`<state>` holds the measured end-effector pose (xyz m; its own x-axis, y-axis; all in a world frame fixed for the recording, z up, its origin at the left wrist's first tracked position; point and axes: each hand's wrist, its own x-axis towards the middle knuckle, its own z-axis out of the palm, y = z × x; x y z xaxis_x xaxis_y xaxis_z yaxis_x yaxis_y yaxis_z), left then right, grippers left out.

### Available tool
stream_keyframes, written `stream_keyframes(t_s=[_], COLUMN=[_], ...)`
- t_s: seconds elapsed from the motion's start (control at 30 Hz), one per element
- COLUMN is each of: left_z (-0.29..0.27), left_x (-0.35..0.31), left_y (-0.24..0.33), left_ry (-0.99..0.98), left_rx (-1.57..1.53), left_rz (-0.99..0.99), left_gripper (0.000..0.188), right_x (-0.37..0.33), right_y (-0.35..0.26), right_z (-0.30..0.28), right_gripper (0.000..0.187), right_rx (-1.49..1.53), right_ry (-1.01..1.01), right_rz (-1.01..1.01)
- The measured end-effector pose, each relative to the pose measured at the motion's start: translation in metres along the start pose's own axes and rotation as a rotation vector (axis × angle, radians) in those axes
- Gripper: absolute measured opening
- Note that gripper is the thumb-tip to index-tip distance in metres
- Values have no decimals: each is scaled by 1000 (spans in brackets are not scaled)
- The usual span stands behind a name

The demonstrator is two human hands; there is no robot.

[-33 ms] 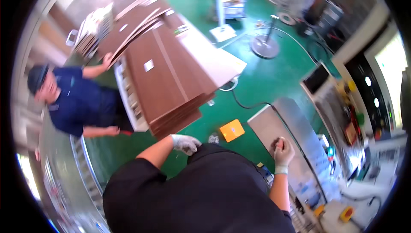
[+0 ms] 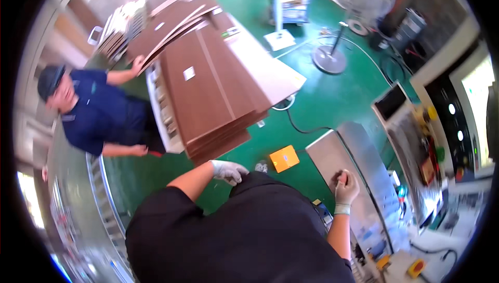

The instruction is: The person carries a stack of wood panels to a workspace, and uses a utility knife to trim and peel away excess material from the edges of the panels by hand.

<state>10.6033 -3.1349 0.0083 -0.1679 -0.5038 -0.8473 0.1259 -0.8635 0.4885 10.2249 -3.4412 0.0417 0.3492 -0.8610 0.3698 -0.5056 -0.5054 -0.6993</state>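
Observation:
My left hand (image 2: 229,172), in a whitish glove, rests against the front of my dark clothing (image 2: 260,189) at waist height. Its fingers are loosely stretched and carry nothing visible. On the right, my gloved right hand (image 2: 346,187) is over a flat metal machine bed (image 2: 332,153), its bare fingertips curled in toward the palm. What lies inside that curl, if anything, is hidden. Beyond my left hand lies a stack of brown panels (image 2: 213,90) on a table.
Across the stack, a person in dark blue (image 2: 109,108) keeps one hand on its panel edges. A yellow box (image 2: 284,158) sits on the green floor. Farther off are a pedestal fan (image 2: 329,59) and a blue cart (image 2: 299,7). A roller conveyor (image 2: 104,194) runs along the left.
The scene has shifted slightly rightward in the view. Both my hands keep almost the same pose and place.

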Motion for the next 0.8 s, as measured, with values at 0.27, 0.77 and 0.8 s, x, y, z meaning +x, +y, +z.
stream_keyframes(t_s=[0.27, 0.77, 0.8], left_z=[80, 106, 127], left_x=[84, -214, -246], left_y=[-20, 217, 231], left_ry=[718, 942, 942], left_rx=[680, 662, 607], left_rz=[71, 1464, 1632], left_gripper=[31, 40, 42], right_x=[2, 0, 4], right_y=[-13, 3, -19], right_z=[3, -13, -14], right_gripper=[22, 16, 13], right_rx=[68, 83, 106], right_ry=[-137, -94, -120], right_rz=[6, 139, 225])
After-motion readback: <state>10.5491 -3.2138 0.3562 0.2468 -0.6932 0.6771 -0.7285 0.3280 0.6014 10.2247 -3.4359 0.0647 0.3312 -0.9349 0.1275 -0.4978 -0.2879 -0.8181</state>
